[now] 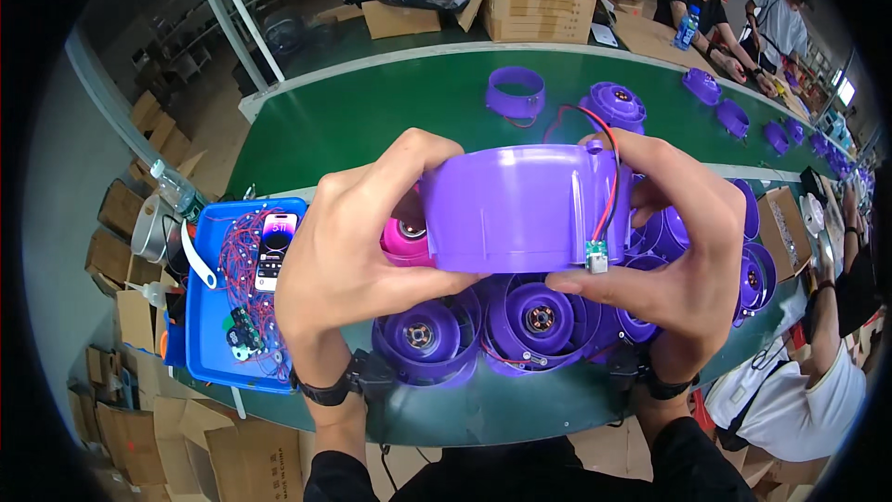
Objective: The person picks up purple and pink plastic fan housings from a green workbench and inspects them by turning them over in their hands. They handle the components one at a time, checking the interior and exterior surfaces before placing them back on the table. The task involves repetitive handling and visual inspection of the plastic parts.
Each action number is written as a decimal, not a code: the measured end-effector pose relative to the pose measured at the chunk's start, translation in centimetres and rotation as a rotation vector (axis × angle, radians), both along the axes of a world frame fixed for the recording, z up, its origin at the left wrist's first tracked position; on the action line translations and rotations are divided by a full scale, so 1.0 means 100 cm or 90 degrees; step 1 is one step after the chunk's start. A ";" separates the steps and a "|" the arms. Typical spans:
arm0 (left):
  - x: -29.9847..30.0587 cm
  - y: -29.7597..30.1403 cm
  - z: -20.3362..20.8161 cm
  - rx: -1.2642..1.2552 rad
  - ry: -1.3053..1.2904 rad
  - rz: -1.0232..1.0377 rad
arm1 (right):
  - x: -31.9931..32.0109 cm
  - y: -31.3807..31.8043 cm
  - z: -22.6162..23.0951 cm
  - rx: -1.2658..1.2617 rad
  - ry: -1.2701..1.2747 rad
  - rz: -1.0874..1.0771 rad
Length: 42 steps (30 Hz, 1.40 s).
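Between both hands I hold up a purple round plastic housing [511,209], side wall toward me. My left hand [358,232] grips its left end, thumb along the lower edge. My right hand [683,232] grips the right end, thumb under the lower edge and fingers behind. A red and black wire pair [614,172] runs down its right side to a small green circuit board [596,253] with a white connector. Below on the bench sit purple fan housings with motors, one [420,335] near my left wrist and another [541,318] in the middle. A pink part [405,240] shows behind my left hand.
At left a blue tray [206,353] holds tangled wires and a phone [276,246]. A purple ring [516,93] and a fan housing [615,104] stand farther back on the green bench [372,102]. Cardboard boxes [539,17] line the far side; people work at the right.
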<state>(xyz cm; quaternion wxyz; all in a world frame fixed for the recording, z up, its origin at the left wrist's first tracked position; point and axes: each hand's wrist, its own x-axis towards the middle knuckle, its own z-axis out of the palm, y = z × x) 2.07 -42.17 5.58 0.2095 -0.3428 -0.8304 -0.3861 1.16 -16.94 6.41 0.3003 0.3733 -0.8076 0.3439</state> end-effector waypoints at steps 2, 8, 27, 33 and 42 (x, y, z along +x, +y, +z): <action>0.002 -0.003 0.001 -0.011 -0.006 0.000 | 0.000 -0.002 -0.001 0.004 -0.008 0.002; 0.002 -0.005 0.002 -0.008 0.039 -0.003 | 0.005 -0.003 0.003 0.011 -0.006 -0.010; 0.015 -0.024 0.009 0.081 -0.169 0.014 | 0.013 0.005 0.011 0.064 -0.147 0.122; 0.014 -0.088 -0.013 -0.241 -0.353 0.321 | 0.020 0.032 0.022 0.213 -0.233 0.168; -0.020 -0.133 -0.089 -0.277 -0.713 0.492 | 0.026 0.050 0.022 0.247 -0.195 0.182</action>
